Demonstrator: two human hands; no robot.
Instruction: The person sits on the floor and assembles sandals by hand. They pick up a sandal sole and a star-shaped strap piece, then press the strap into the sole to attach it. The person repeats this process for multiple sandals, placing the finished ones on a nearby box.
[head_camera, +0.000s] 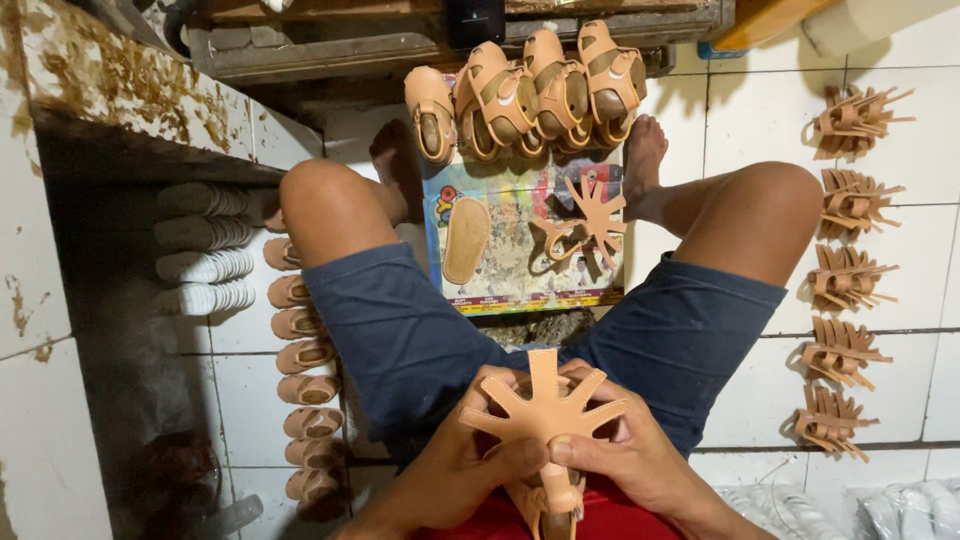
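Down over our lap we go: our left hand and right hand are both closed around a tan, star-shaped leather sandal upper with splayed strap tabs, thumbs pinching its lower edge. It sits just above our knees, over a small tan form between the palms; what exactly that form is we cannot tell.

Now the tally. Ahead, near our feet, stands a cluster of finished tan strapped sandals, touching one another, so a handful look complete. On the colourful printed board between our legs lie one flat tan oval insole and another flat tan cut upper, apart from each other and not yet joined.

To our right, five stacks of tan cut uppers line the white tiled floor. To our left, a column of tan insoles runs beside white ribbed soles. We judge that much remains: far more loose parts than finished pairs.
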